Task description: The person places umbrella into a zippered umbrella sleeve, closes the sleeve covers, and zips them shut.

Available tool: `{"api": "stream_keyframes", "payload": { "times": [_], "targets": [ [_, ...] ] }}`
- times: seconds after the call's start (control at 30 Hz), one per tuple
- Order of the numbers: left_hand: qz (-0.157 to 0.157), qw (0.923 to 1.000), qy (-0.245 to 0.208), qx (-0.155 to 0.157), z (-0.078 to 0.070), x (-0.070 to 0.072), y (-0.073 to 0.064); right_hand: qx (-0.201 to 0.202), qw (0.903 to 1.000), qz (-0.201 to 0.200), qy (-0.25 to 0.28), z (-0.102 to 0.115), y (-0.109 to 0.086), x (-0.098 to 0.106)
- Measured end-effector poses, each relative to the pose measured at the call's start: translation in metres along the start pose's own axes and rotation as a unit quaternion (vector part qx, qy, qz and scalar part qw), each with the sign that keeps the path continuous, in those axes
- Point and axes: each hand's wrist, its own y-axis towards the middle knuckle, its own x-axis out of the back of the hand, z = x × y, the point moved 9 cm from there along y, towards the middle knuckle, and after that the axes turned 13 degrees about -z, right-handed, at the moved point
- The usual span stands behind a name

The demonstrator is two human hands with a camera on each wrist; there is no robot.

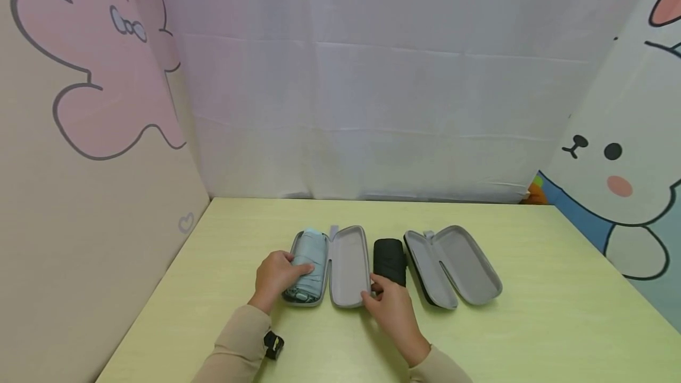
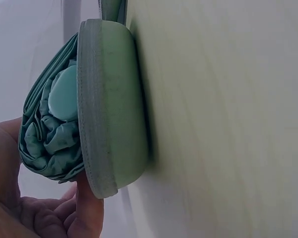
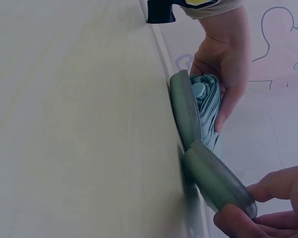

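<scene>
A light blue folded umbrella (image 1: pixel 311 256) lies in one half of a spread-out grey zip case (image 1: pixel 349 268). My left hand (image 1: pixel 278 276) holds the umbrella, thumb across its top and fingers at the case's outer side. In the left wrist view the rolled umbrella (image 2: pixel 52 134) bulges above the zipped rim, its round end (image 2: pixel 63 94) showing. With thumb and fingers my right hand (image 1: pixel 395 311) pinches the edge of the case's other half, which tilts up from the table in the right wrist view, where that half (image 3: pixel 216 181) shows its green outside.
Just right of the case lies a black rolled bundle (image 1: pixel 389 260), partly behind my right hand. A second grey-lined case (image 1: pixel 468 265) lies unfolded beside it. The pale yellow table (image 1: pixel 553 294) ends at a curtain at the back and a patterned wall at left.
</scene>
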Motion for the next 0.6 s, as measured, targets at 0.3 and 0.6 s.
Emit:
{"api": "stream_keyframes", "payload": {
  "times": [0.3,0.6],
  "targets": [
    [0.003,0.9996,0.015,-0.022,-0.0037,-0.0002,0.0008,0.001,1.0000,-0.003,-0.003,0.0005,0.0005,0.0002],
    [-0.002,0.9952,0.090,-0.038,-0.0083,0.0023,0.0006,0.007,0.9999,-0.006,-0.007,0.0011,0.0010,0.0007]
  ]
}}
